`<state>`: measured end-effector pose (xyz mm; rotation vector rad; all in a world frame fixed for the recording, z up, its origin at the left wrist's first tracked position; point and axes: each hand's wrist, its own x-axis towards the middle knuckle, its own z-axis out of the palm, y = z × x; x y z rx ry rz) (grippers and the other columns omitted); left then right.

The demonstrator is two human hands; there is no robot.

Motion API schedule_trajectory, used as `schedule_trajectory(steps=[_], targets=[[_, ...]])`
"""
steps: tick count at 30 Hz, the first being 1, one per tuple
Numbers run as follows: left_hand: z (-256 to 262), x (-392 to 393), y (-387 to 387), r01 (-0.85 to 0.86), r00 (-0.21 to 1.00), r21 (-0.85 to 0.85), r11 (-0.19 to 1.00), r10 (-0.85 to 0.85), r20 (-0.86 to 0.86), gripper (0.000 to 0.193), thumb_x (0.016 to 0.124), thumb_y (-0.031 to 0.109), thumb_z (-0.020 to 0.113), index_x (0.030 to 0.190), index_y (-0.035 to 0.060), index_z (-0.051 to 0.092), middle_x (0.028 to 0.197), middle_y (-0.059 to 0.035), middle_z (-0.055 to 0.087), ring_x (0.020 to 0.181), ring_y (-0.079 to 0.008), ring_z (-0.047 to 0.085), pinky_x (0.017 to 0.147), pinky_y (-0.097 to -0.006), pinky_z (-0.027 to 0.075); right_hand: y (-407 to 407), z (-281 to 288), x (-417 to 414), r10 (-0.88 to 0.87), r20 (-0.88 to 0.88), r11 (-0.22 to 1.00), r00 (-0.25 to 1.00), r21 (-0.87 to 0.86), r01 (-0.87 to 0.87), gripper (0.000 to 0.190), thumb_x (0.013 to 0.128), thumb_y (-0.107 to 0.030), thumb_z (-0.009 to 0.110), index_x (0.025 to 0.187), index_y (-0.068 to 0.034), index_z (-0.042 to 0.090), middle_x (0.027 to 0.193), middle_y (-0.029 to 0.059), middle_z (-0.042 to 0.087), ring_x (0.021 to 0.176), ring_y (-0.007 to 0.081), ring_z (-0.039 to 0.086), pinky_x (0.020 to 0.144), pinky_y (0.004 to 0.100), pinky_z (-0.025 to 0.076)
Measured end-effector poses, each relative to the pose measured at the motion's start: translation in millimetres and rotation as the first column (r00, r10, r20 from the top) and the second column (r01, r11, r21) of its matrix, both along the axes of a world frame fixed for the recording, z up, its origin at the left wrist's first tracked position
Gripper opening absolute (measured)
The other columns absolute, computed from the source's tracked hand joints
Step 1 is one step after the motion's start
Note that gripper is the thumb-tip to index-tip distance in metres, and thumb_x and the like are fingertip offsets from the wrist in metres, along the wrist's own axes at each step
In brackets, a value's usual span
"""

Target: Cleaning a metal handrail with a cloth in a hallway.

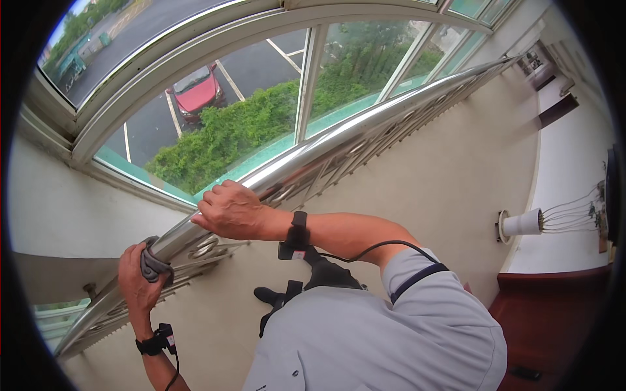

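Note:
A polished metal handrail runs slantwise beside the windows, from lower left to upper right. At the left, my left hand presses a grey cloth around the rail, its fingers over the outer side. Farther up the rail, my right hand is closed over the bare metal, with the thumb towards the left hand. Each wrist wears a black strap with a small box and a cable. Below the rail are metal balusters and ring ornaments.
Framed windows stand along the rail's far side. At the right are a white flowerpot on a stand by the wall and a dark red wooden surface. Beige floor lies beneath.

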<state>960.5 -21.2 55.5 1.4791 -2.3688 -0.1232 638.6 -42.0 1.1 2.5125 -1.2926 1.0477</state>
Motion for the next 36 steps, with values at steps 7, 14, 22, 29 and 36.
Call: schedule_trajectory(steps=[7, 14, 22, 29, 36], targets=[[16.3, -57.1, -43.8, 0.085, 0.996, 0.432, 0.898, -0.078, -0.035, 0.071, 0.062, 0.025, 0.09, 0.128, 0.0078, 0.067, 0.114, -0.0148, 0.073, 0.105, -0.0358, 0.071, 0.094, -0.0439, 0.056, 0.8, -3.6, -1.3, -0.024, 0.018, 0.999, 1.0, -0.023, 0.024, 0.034, 0.098, -0.037, 0.071, 0.079, -0.009, 0.068, 0.075, 0.0079, 0.066, 0.073, 0.027, 0.067, 0.072, 0.0391, 0.049], [20.1, -75.3, -62.6, 0.106, 0.994, 0.591, 0.8, -0.088, -0.059, 0.073, 0.064, 0.037, 0.092, 0.126, 0.0067, 0.069, 0.109, -0.0154, 0.077, 0.101, -0.0344, 0.073, 0.095, -0.043, 0.057, -4.3, -8.9, 3.4, 0.034, 0.055, 0.999, 0.998, -0.033, -0.032, 0.032, 0.099, -0.035, 0.069, 0.083, -0.008, 0.068, 0.076, 0.0079, 0.066, 0.074, 0.0278, 0.067, 0.073, 0.0413, 0.049], [9.0, -48.3, -19.4, 0.119, 0.992, 0.179, 0.977, -0.109, -0.069, 0.072, 0.064, 0.029, 0.095, 0.128, 0.0074, 0.067, 0.117, -0.0134, 0.071, 0.11, -0.0352, 0.069, 0.096, -0.0449, 0.056, 1.6, 1.5, -6.0, 0.069, 0.038, 0.996, 0.997, 0.05, -0.071, 0.029, 0.101, -0.032, 0.067, 0.084, -0.009, 0.067, 0.083, 0.0086, 0.069, 0.082, 0.0297, 0.069, 0.078, 0.0436, 0.05], [-21.5, 16.6, 18.2, 0.023, 1.0, -0.299, 0.954, -0.016, 0.025, 0.073, 0.068, 0.023, 0.094, 0.132, 0.0096, 0.062, 0.13, -0.0144, 0.063, 0.119, -0.0392, 0.062, 0.099, -0.0493, 0.053, 1.1, 2.6, -5.8, 0.066, 0.036, 0.997, 0.997, 0.047, -0.068, 0.028, 0.103, -0.032, 0.066, 0.088, -0.009, 0.07, 0.084, 0.0087, 0.07, 0.084, 0.0292, 0.069, 0.08, 0.0431, 0.05], [-46.7, 109.5, 34.6, -0.142, 0.987, -0.383, 0.913, 0.162, 0.02, 0.081, 0.071, 0.023, 0.095, 0.141, 0.0098, 0.056, 0.145, -0.0176, 0.056, 0.133, -0.0428, 0.056, 0.112, -0.0533, 0.048, 2.4, 6.6, -11.0, 0.048, 0.004, 0.997, 0.999, 0.053, -0.048, 0.021, 0.101, -0.028, 0.067, 0.094, -0.009, 0.071, 0.09, 0.0076, 0.073, 0.086, 0.0282, 0.07, 0.083, 0.0434, 0.052]])
